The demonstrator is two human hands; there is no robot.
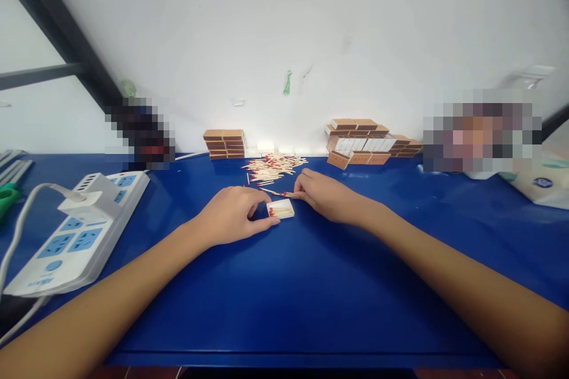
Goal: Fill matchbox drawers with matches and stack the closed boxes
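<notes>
A small white matchbox tray (pixel 283 203) lies on the blue table with several red-tipped matches inside. My left hand (pixel 231 213) grips its left end between thumb and fingers. Just beyond the tray's right side, my right hand (pixel 326 194) pinches a few matches (pixel 287 194), their red heads pointing left, low over the tabletop. A loose match (pixel 269 190) lies close to those heads. Behind both hands spreads a heap of matches (pixel 275 167) with red heads and pale sticks.
Stacked matchboxes (pixel 224 144) stand left of the heap by the wall. On the right, more brown matchboxes (pixel 358 126) surround a row of white trays (pixel 364 145). A white power strip (pixel 95 249) with a plugged-in cable occupies the table's (pixel 284 308) left side. A plastic bag (pixel 544 180) lies far right.
</notes>
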